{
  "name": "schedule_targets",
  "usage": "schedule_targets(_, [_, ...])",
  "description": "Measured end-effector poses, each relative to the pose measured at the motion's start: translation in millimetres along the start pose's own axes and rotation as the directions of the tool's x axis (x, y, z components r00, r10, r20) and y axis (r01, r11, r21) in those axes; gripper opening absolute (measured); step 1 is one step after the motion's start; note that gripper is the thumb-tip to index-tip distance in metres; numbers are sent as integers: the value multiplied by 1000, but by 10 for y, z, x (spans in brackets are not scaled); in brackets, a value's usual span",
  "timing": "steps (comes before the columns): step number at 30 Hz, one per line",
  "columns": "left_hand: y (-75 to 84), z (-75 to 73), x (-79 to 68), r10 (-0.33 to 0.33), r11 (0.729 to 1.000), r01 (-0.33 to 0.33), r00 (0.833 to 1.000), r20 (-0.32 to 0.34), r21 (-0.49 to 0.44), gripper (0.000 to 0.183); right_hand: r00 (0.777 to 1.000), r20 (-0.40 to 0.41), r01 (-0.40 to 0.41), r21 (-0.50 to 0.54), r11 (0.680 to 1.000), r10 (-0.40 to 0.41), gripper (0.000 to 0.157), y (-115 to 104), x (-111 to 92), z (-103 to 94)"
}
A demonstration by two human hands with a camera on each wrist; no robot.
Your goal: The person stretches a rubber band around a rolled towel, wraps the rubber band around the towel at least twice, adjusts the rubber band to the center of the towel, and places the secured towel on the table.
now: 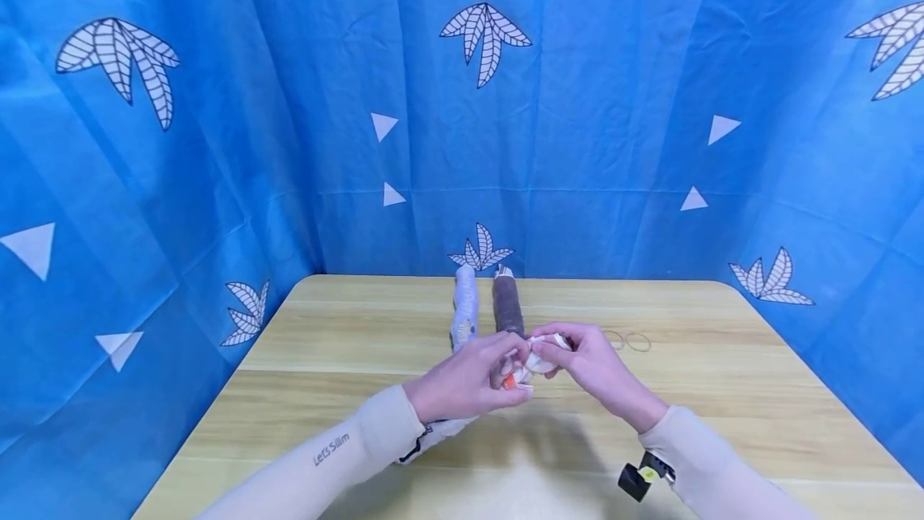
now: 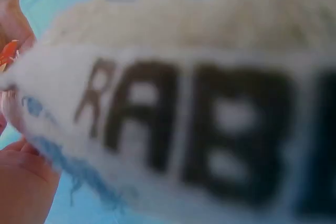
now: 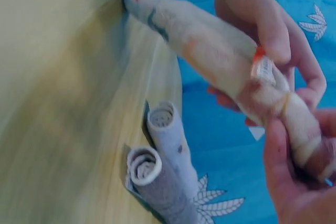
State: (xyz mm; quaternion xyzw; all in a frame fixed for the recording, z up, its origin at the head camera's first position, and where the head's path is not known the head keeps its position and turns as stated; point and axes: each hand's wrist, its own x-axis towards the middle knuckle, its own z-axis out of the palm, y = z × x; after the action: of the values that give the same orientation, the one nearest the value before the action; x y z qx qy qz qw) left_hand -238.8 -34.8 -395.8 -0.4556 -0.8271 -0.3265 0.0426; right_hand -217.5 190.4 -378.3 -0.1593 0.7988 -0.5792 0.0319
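- Over the tabletop (image 1: 339, 359), here's the pale cloth roll (image 3: 215, 45), long axis slanting from the right hand (image 1: 592, 359) back past the left hand (image 1: 469, 378) toward the person.
- Left hand: curled round the roll, right beside the orange-and-white tag (image 3: 263, 70).
- Right hand: thumb and fingers pinching the roll's far end, so it's nearest that tip; the rest lies off to its left.
- Beyond: lavender roll (image 1: 465, 303) and brown roll (image 1: 508, 305), side by side.

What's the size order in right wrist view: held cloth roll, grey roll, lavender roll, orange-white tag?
1. Held cloth roll
2. Grey roll, lavender roll: too alike to rank; grey cropped
3. Orange-white tag
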Motion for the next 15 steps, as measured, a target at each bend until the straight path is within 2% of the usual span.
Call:
schedule_targets(5, [3, 23, -51, 7, 999, -5, 998, -65, 37, 31, 986, 162, 38, 19, 999, -40, 40, -2, 24, -57])
schedule_targets(8, [-1, 27, -91, 27, 999, -23, 996, -87, 45, 35, 977, 211, 32, -11, 999, -29, 38, 3, 35, -85])
schedule_targets(11, [7, 18, -112, 61, 997, -56, 994, -92, 58, 35, 978, 209, 21, -45, 999, -11, 33, 5, 34, -100])
schedule_targets(15, [21, 5, -86, 89, 994, -85, 994, -63, 64, 31, 989, 148, 10, -37, 999, -4, 29, -4, 14, -95])
